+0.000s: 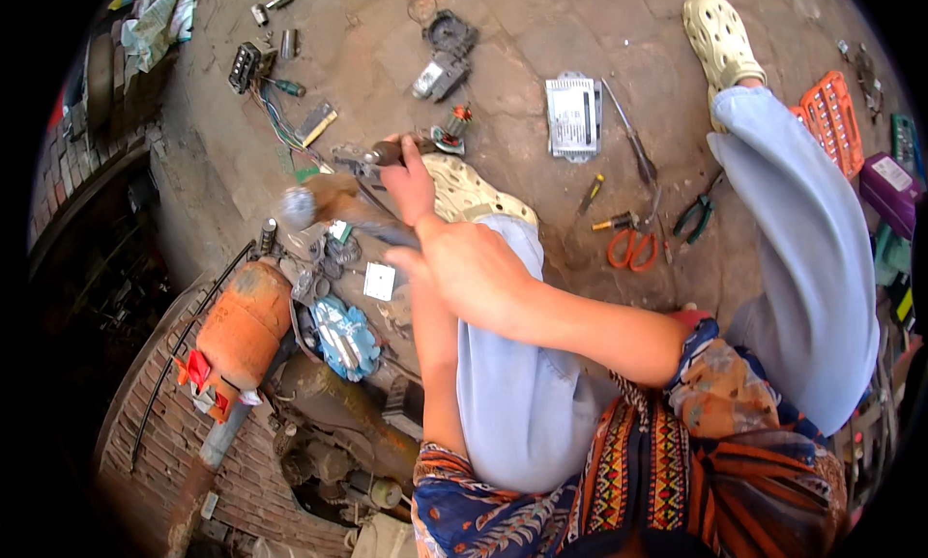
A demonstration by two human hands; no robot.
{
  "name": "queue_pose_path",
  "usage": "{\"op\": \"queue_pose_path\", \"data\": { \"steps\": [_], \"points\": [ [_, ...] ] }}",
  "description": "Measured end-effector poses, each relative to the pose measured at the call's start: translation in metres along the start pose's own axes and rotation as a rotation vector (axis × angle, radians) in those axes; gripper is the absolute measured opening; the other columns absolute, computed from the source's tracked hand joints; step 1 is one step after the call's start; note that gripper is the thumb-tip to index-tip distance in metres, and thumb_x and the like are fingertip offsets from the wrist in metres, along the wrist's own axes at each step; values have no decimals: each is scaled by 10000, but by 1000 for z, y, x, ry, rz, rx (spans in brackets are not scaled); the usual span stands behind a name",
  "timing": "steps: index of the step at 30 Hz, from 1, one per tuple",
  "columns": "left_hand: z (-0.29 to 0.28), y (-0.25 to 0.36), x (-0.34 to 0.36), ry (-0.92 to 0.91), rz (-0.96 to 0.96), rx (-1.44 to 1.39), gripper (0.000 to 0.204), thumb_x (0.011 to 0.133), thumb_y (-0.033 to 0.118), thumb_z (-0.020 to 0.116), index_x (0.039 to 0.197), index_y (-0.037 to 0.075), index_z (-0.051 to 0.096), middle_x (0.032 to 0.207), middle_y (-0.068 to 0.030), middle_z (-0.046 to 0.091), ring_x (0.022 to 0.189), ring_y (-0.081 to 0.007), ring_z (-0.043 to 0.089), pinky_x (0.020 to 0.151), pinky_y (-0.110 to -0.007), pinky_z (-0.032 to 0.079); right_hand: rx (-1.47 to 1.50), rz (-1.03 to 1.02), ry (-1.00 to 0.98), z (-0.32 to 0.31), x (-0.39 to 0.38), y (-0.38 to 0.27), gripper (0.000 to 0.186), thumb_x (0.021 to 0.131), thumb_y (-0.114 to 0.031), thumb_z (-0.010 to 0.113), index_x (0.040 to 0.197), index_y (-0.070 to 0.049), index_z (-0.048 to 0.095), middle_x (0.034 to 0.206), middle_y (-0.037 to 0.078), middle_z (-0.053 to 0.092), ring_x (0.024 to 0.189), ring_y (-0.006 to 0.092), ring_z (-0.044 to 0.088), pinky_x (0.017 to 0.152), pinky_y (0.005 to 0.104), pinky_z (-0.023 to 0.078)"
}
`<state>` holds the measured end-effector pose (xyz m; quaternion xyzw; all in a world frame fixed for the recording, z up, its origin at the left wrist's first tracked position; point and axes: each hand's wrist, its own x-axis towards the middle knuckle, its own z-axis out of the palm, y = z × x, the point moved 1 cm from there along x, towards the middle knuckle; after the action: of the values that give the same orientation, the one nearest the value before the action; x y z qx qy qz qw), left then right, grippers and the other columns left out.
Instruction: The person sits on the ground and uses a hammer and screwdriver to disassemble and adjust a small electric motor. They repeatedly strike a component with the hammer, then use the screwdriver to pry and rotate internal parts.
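Note:
My right hand (464,263) is closed round the handle of a hammer (338,202), whose head, blurred and with a shiny round face, is swung out to the left. My left hand (406,181) lies beyond it, fingers closed on a small dark cylindrical metal piece (385,153) low by the ground, beside my cream clog (474,191). Just past that piece sits a small motor-like part with red and green (450,125). A white square card (379,282) lies below the hammer.
An orange rusty cylinder (253,316), pipes and a blue glove (343,341) fill the lower left. A dark housing (440,60), white electronic module (573,116), screwdriver (638,147), scissors (633,252), pliers (699,210), wired connector (246,67) and orange socket case (833,123) lie about the paving.

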<state>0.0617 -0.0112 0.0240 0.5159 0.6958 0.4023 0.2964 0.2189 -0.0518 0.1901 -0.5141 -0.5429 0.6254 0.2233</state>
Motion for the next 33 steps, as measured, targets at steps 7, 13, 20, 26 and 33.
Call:
{"op": "queue_pose_path", "data": {
  "steps": [7, 13, 20, 26, 33],
  "points": [
    [-10, -4, -1, -37, -23, -72, 126, 956, 102, 509, 948, -22, 531, 858, -76, 611, 818, -158, 578, 794, -300, 470, 175, -345, 167, -25, -26, -45, 348, 860, -251, 663, 958, 46, 510, 936, 320, 587, 661, 397, 623, 561, 420, 506],
    [-26, -1, -1, 26, -142, -226, 127, 929, 88, 519, 893, -26, 565, 842, -70, 628, 785, -162, 576, 748, -300, 468, 0, 166, 80, -4, 6, 44, 404, 921, -351, 567, 885, 49, 529, 733, 279, 600, 700, 433, 613, 627, 491, 478],
    [-40, 22, 11, -53, -154, -1, 198, 889, 119, 624, 1016, -22, 567, 961, -77, 635, 886, -177, 594, 821, -307, 480, 83, 250, 333, -23, 24, 82, 445, 935, -385, 541, 828, 46, 524, 681, 272, 591, 680, 439, 611, 610, 510, 464],
    [-60, 116, 43, -421, 7, 1100, 654, 691, 177, 775, 1271, 39, 506, 1104, -164, 611, 978, -326, 616, 837, -391, 503, -296, 445, 557, -68, 36, 156, 458, 929, -441, 530, 857, 11, 546, 691, 247, 610, 685, 448, 609, 600, 516, 466],
    [-47, 150, 57, -699, 227, 1270, 516, 693, 206, 765, 1155, 77, 573, 1055, -143, 634, 930, -322, 633, 770, -401, 515, -480, 584, 667, -105, 24, 200, 452, 903, -449, 560, 877, 2, 547, 773, 247, 649, 785, 447, 630, 712, 510, 492]
  ]
}}
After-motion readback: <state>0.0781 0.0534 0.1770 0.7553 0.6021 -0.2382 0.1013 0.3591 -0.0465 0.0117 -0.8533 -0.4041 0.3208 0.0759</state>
